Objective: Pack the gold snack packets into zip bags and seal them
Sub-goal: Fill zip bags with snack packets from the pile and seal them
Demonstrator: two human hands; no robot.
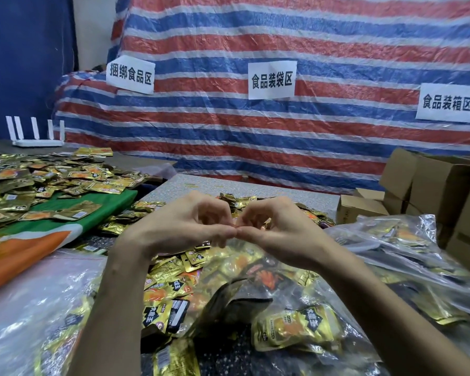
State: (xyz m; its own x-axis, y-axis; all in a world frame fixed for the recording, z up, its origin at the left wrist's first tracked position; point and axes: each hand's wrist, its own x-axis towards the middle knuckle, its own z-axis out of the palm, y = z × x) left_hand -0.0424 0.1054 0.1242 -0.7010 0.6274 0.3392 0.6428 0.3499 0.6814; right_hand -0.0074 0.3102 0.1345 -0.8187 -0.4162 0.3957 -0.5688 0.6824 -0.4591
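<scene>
A clear zip bag (244,270) filled with gold snack packets stands up in front of me. My left hand (185,226) and my right hand (280,232) meet at the middle of its top edge, thumbs and forefingers pinching the zip strip, fingertips touching. Loose gold packets (174,291) lie under and around the bag. A bigger heap of gold packets (46,180) covers the table at the left. Another filled zip bag (399,240) lies to the right.
Brown cardboard boxes (429,183) stand at the right. A green and orange sack (73,226) lies at the left under the heap. A white router (36,134) sits at the far left. A striped tarp (282,131) with three paper signs hangs behind.
</scene>
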